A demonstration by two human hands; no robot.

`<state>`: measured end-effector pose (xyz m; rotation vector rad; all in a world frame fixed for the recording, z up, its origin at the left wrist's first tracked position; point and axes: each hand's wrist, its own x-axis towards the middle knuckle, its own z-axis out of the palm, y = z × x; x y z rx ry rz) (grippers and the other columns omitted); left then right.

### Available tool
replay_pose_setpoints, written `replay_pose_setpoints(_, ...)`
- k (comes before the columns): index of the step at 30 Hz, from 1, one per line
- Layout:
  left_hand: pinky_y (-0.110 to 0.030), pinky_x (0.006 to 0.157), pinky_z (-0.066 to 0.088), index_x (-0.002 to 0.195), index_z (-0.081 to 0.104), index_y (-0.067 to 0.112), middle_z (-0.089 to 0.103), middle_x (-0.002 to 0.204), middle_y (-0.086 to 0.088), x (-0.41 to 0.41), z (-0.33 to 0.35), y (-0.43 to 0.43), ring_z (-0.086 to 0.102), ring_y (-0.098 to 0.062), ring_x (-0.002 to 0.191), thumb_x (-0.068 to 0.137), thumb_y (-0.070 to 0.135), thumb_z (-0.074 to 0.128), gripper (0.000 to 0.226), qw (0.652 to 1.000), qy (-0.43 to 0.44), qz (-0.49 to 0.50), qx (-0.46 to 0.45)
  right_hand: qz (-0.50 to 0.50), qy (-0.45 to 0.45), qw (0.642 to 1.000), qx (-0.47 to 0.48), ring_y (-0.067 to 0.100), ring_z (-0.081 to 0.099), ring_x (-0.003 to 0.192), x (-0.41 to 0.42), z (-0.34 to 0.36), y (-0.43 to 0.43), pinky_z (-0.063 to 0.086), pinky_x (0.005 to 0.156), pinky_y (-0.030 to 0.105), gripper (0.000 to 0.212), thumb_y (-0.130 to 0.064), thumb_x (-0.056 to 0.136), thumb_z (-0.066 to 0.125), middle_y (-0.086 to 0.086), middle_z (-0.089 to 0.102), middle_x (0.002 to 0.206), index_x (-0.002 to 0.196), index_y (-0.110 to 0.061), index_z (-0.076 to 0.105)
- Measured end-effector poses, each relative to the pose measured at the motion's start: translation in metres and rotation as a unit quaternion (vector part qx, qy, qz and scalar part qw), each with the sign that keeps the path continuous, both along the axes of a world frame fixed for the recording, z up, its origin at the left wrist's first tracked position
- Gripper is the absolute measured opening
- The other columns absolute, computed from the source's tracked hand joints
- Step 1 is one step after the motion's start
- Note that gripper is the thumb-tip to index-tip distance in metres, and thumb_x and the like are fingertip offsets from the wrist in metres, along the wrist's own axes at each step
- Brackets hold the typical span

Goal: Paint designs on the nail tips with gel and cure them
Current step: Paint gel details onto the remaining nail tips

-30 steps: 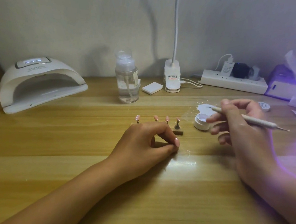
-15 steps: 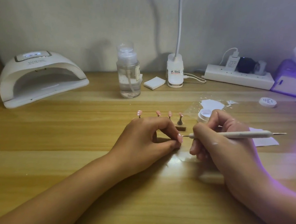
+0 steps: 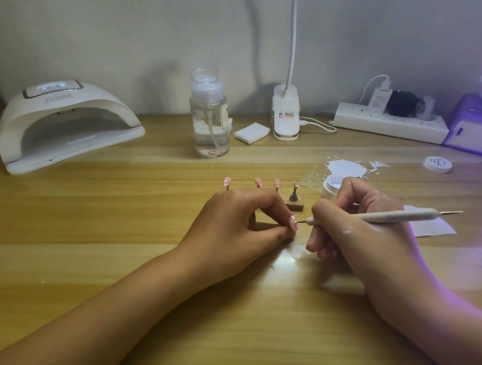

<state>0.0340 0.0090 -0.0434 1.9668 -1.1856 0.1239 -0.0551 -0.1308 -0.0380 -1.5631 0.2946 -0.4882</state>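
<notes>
The coming stroke turns on a very short gap. The small pink nail tip (image 3: 293, 223) sits at the rightward end of the left hand (image 3: 238, 226), facing the right hand (image 3: 355, 224) just beside it. The slim white dotting pen (image 3: 399, 214) lies almost level, its long axis running left to right, with the fine metal point aimed straight at the nail tip. The point looks to be at the surface, where a pale fleck shows, though the view is too small to say for certain that they touch. The left hand is curled, forefinger and thumb pinching the nail tip or whatever carries it, which is hidden in the grip, and it rests low on the pale wooden table (image 3: 118, 208). The right hand is closed round the pen near its front end in a writing hold, its lower fingers tucked under and resting on the table, so it is the working hand and needs only fingertip movement. Behind the left hand stand four more pink nail tips on little upright stands (image 3: 259, 182), and the low white pot of gel (image 3: 333, 186) sits just behind the right hand. The white dome-shaped curing lamp (image 3: 63, 125) is well apart at the far left, nearer the left arm.
</notes>
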Motion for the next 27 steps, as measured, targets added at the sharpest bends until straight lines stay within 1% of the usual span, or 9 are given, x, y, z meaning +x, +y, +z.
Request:
replay_pose_setpoints(5,-0.055,0.092,0.045,0.078,0.068,0.03,0.045,0.056,0.049,0.0003,-0.0015,0.0007,0.045,0.014,0.05,0.077,0.011,0.08,0.022,1.0,0.002,-0.006,-0.006,0.005,0.0,1.0,-0.009,0.016,0.049,0.037,-0.0004,0.0002,0.0003,0.039,0.039,0.019,0.025,0.0,0.072,0.058,0.019,0.061,0.049,0.059,-0.013,0.041)
replay_pose_setpoints(8,-0.039,0.087,0.039,0.078,0.069,0.027,0.045,0.057,0.049,0.0018,-0.0035,0.0006,0.045,0.013,0.049,0.077,0.012,0.08,0.019,1.0,-0.004,-0.012,-0.009,0.0,-0.002,1.0,-0.002,0.016,0.05,0.038,-0.0004,0.0009,0.0008,0.041,0.04,0.019,0.029,-0.006,0.069,0.059,0.019,0.061,0.049,0.051,-0.021,0.044)
replay_pose_setpoints(11,-0.026,0.077,0.04,0.078,0.068,0.029,0.045,0.057,0.049,0.0034,-0.0042,0.0003,0.043,0.01,0.048,0.077,0.013,0.08,0.02,1.0,-0.006,-0.006,-0.004,0.002,-0.002,1.0,-0.002,0.016,0.05,0.037,-0.0008,0.0008,0.0005,0.04,0.039,0.02,0.026,-0.005,0.07,0.059,0.019,0.061,0.049,0.055,-0.018,0.043)
replay_pose_setpoints(14,-0.04,0.086,0.042,0.078,0.067,0.031,0.045,0.056,0.049,0.0026,-0.0035,0.0006,0.044,0.01,0.048,0.078,0.013,0.079,0.022,1.0,0.0,-0.004,-0.001,0.003,0.001,1.0,-0.009,0.015,0.05,0.037,-0.0005,-0.0004,-0.0004,0.04,0.039,0.02,0.026,-0.002,0.071,0.059,0.019,0.062,0.049,0.058,-0.016,0.042)
replay_pose_setpoints(17,-0.045,0.092,0.04,0.078,0.068,0.03,0.045,0.056,0.049,0.0011,-0.0019,0.0005,0.045,0.011,0.049,0.078,0.013,0.079,0.021,1.0,0.002,-0.003,0.0,0.006,0.001,1.0,-0.014,0.016,0.05,0.038,-0.0006,-0.0004,-0.0003,0.041,0.04,0.02,0.024,-0.004,0.07,0.059,0.018,0.062,0.049,0.058,-0.016,0.042)
replay_pose_setpoints(20,-0.055,0.091,0.046,0.078,0.068,0.03,0.046,0.055,0.048,0.0005,-0.0007,0.0004,0.045,0.011,0.049,0.078,0.012,0.079,0.021,1.0,0.003,-0.007,-0.001,0.003,-0.002,1.0,-0.011,0.016,0.051,0.038,-0.0011,-0.0001,-0.0009,0.041,0.04,0.02,0.03,-0.003,0.072,0.06,0.017,0.062,0.049,0.053,-0.022,0.045)
replay_pose_setpoints(22,-0.045,0.087,0.048,0.078,0.069,0.028,0.046,0.055,0.048,0.0011,-0.0018,0.0001,0.044,0.009,0.048,0.077,0.012,0.079,0.019,1.0,0.0,-0.009,-0.003,0.002,-0.001,1.0,-0.009,0.016,0.051,0.038,-0.0011,0.0005,-0.0006,0.041,0.04,0.02,0.031,-0.004,0.072,0.06,0.017,0.062,0.049,0.051,-0.024,0.048)
replay_pose_setpoints(25,-0.02,0.086,0.031,0.078,0.069,0.027,0.045,0.055,0.048,0.0037,-0.0046,0.0005,0.044,0.009,0.048,0.078,0.013,0.079,0.017,1.0,-0.006,-0.001,0.001,0.008,0.001,1.0,-0.006,0.017,0.05,0.038,-0.0012,0.0015,0.0004,0.041,0.04,0.02,0.029,-0.007,0.071,0.059,0.017,0.062,0.049,0.051,-0.024,0.048)
replay_pose_setpoints(27,-0.02,0.084,0.029,0.079,0.07,0.026,0.045,0.055,0.048,0.0042,-0.0049,0.001,0.044,0.009,0.048,0.078,0.013,0.079,0.016,1.0,-0.009,0.001,0.003,0.007,-0.005,1.0,0.001,0.016,0.051,0.038,-0.0022,0.0021,0.0004,0.041,0.04,0.02,0.03,-0.007,0.072,0.06,0.017,0.062,0.049,0.051,-0.024,0.048)
